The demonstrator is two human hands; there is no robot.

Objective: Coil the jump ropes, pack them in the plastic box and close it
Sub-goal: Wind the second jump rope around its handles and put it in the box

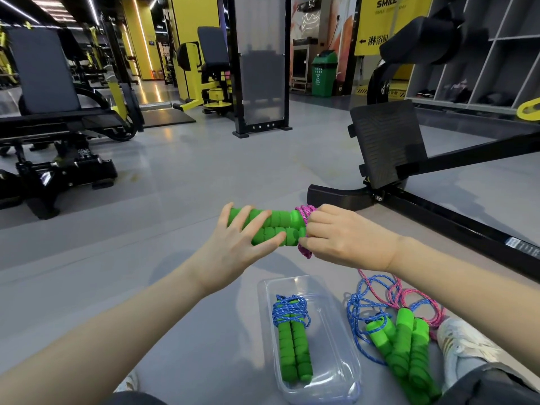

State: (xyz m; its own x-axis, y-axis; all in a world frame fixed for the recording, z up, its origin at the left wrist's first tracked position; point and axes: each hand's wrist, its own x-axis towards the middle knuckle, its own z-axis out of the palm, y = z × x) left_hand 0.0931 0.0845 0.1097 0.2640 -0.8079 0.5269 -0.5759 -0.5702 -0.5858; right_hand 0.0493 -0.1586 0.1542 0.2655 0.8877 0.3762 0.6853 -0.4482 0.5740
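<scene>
My left hand lays spread, straight fingers on the green handles; my right hand pinches their wound pink rope; plastic box on floor below; yellow banner reads SMILE.

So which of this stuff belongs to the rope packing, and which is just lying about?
Job: pink rope between left hand and right hand; plastic box; coiled blue rope inside it; loose ropes beside it.
Lying about: green bin; black bench; black footplate; shelves.
</scene>
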